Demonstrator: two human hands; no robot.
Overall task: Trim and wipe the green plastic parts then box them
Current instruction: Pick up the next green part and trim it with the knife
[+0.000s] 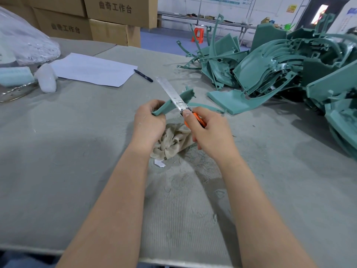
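Observation:
My left hand (149,120) grips one end of a curved green plastic part (174,100) held above the table. My right hand (207,130) holds an orange-handled utility knife (195,118), thumb pressed near the base of its long extended blade (171,90). The blade lies across the green part. A crumpled beige cloth (173,141) sits on the table under and between my hands. A large pile of green plastic parts (280,68) fills the right side of the table.
Thin green shavings (189,182) litter the grey felt tabletop (67,142). A white sheet of paper (92,69) and a black pen (143,75) lie at the back left, beside a plastic bag (25,41) and foam pieces (47,78). Cardboard boxes (114,20) are stacked behind.

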